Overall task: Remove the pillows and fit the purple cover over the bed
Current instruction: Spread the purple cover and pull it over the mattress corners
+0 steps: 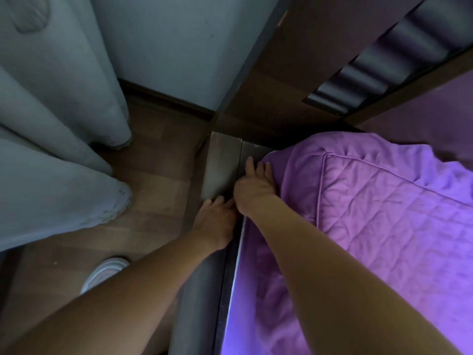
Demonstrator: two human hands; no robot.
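Observation:
The purple quilted cover (378,213) lies over the mattress on the right, its piped corner near the dark headboard (320,73). My right hand (253,188) presses flat against the cover's side at the mattress corner, fingers spread and pointing toward the headboard. My left hand (215,224) rests on the dark bed frame rail (220,170) just beside and below it, fingers touching the right hand. Whether either hand pinches fabric is hidden. No pillows are in view.
Grey curtains (51,149) hang at the left over a wooden floor (158,180). A white shoe (105,272) stands on the floor near the bed rail. A pale wall (179,47) with a dark skirting board runs behind, leaving a narrow gap beside the bed.

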